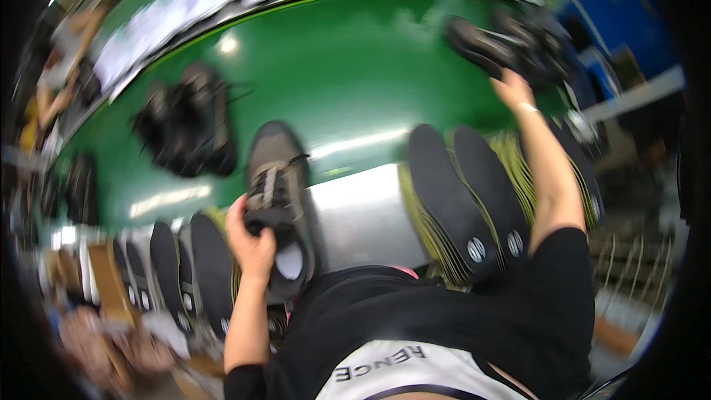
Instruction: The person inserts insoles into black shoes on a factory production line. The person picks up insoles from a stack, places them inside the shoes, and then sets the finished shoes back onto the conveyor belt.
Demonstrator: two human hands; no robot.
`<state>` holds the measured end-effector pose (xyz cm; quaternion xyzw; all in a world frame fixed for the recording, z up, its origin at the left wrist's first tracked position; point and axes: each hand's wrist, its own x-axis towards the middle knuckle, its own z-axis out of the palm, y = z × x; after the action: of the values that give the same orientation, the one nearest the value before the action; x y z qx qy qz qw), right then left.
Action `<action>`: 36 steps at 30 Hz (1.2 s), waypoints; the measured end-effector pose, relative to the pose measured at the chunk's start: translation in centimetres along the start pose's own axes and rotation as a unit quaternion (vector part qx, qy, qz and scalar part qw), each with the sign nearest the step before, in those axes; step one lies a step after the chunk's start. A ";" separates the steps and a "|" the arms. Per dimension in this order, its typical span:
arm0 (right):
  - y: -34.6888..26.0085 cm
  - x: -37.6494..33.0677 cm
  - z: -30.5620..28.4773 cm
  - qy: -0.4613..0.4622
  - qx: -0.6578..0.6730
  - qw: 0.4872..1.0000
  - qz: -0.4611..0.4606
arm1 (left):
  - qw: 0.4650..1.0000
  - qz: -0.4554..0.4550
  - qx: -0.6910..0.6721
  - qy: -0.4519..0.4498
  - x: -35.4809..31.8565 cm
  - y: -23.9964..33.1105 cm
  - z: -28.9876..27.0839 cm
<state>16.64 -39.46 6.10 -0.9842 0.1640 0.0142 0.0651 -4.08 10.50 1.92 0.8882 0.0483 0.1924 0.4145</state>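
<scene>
My left hand (252, 244) grips the tongue and collar of a grey-brown lace-up shoe (278, 155) in front of me, its toe pointing away. A pale patch shows inside its opening. Stretched out to the far right, my right hand (515, 92) is closed on the near end of a dark shoe (481, 46); blur softens the fingertips. More dark shoes (544, 52) stand just beside it. Below my right forearm lie stacks of black insoles (444, 192) with yellow-green undersides.
A pair of dark shoes (189, 122) stands left on the green work surface (355, 59). More insoles (211, 267) line the near left edge. White sheets or packs (185, 15) lie along the far side. Another person's arms (63, 89) show at the far left.
</scene>
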 end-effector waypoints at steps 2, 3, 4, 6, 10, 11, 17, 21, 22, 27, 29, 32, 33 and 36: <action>2.4 1.8 0.7 0.011 -0.042 0.999 0.006 | 0.999 -0.024 0.023 -0.001 -0.2 0.0 -0.2; 3.9 3.1 1.0 0.006 -0.028 0.999 0.014 | 0.999 0.002 0.053 0.000 -0.1 0.0 -0.4; 10.1 6.4 3.8 0.063 -0.017 0.997 -0.031 | 0.999 0.007 0.052 -0.006 -0.1 -0.3 -0.3; 16.1 11.1 6.6 0.171 -0.058 0.972 -0.150 | 0.999 0.017 0.049 0.000 -0.6 -0.4 -0.4; 24.3 18.6 10.0 0.041 -0.170 0.985 0.015 | 0.997 0.041 0.039 0.044 -0.9 -0.9 0.1; 22.6 18.9 9.9 0.032 -0.186 0.982 0.020 | 0.997 0.024 0.044 0.056 -1.2 -0.7 0.0; 17.0 19.8 7.1 -0.007 -0.194 0.981 0.015 | 0.995 0.026 0.035 0.085 -1.2 -0.6 0.4; 12.6 22.4 4.4 -0.035 -0.126 0.991 -0.030 | 0.995 0.025 0.028 0.093 -1.4 -1.0 0.4; 11.3 23.0 3.4 -0.047 -0.099 0.993 -0.047 | 0.995 0.025 0.029 0.095 -1.6 -1.1 0.6; 3.7 21.6 -0.9 -0.136 0.106 0.972 -0.161 | 0.993 0.041 0.019 0.111 -1.4 -0.9 1.2; -0.4 17.1 -2.8 -0.126 0.119 0.946 -0.274 | 0.992 0.045 0.006 0.119 -1.3 -1.5 1.5; -8.9 3.6 -6.4 -0.095 0.160 0.896 -0.404 | 0.984 0.064 -0.030 0.165 -0.9 -1.5 1.7; -10.9 -1.0 -7.0 -0.020 0.124 0.890 -0.438 | 0.983 0.050 -0.033 0.172 -0.9 -1.2 1.5; -20.7 -14.8 -7.6 -0.029 0.053 0.906 -0.418 | 0.978 -0.008 0.027 0.205 -1.9 -1.8 0.5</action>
<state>9.46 -16.34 16.95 -0.9566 -0.2644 0.0055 0.1222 -5.50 10.87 -0.31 0.8405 0.1447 0.3653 0.3730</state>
